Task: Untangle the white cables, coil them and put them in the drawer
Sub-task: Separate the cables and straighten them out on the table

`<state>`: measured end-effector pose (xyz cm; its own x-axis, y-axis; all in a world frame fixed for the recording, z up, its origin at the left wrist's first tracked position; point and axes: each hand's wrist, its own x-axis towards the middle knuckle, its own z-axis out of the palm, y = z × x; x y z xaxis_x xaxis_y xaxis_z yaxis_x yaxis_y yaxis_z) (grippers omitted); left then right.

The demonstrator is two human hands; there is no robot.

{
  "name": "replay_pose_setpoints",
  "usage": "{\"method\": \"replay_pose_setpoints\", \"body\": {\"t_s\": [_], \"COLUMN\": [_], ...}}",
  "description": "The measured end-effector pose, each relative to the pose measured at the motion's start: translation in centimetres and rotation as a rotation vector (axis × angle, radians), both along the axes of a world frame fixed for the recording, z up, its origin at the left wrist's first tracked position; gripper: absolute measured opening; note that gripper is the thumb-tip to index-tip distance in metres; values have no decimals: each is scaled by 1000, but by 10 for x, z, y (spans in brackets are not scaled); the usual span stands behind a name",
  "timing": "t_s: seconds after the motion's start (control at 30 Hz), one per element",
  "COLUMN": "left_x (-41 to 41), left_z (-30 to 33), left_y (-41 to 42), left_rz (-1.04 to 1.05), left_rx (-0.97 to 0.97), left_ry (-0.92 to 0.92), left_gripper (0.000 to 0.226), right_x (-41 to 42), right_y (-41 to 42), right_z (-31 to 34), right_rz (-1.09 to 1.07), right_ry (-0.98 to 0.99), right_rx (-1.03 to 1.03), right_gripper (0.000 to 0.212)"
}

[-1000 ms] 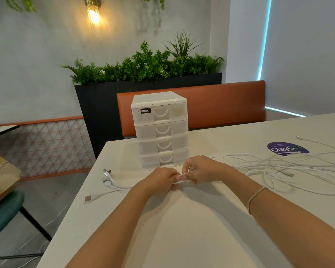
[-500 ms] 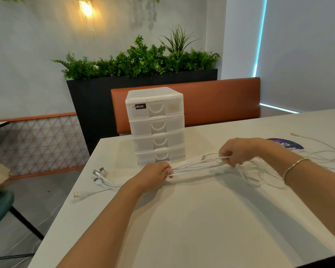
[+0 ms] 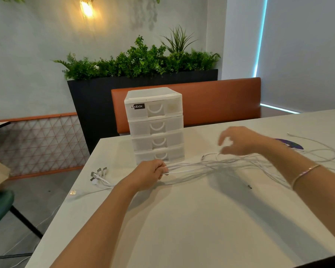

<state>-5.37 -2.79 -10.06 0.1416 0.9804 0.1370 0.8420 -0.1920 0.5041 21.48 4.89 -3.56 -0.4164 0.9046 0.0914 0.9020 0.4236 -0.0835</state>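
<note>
A person sits at a pale worktop (image 3: 182, 219) with a bundle of thin white cables (image 3: 193, 167) stretched across it, running from plug ends (image 3: 99, 174) at the left edge to loose loops on the right. The cables look light, limp and smooth, likely to slip and snag on each other, so they are best held near the plugs and fed through the fingers strand by strand. The left hand (image 3: 149, 175) rests low, its fingers curled round the gathered strands. The right hand (image 3: 238, 141) hovers just above the cables, fingers spread and loosely bent, gripping nothing that can be made out. A small white drawer tower (image 3: 155, 124) stands just behind, all drawers closed.
</note>
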Motion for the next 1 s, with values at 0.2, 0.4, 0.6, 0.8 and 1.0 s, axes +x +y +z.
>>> {"method": "replay_pose_setpoints", "body": {"t_s": [0.2,0.4,0.6,0.8,1.0], "left_x": [0,-1,2,3,8], "left_z": [0,-1,-2,0,1], "left_y": [-3,-2,-3,-4,-4], "left_rz": [-34,-45,-42,-45,-75], "left_rx": [22,8,-1,-9,-1], "left_ry": [9,13,17,-4,8], "left_gripper": [32,34,35,30,30], "right_x": [-82,-93,-98,-99,-96], "right_y": [-22,-22,-24,-25,-21], "right_z": [-20,-20,-20,-22,-18], "right_rz": [234,218,213,245,205], "right_ry": [162,222,207,152,137], "right_rx": [-257,-361,-415,-308,-391], "right_gripper": [24,11,4,11,5]}}
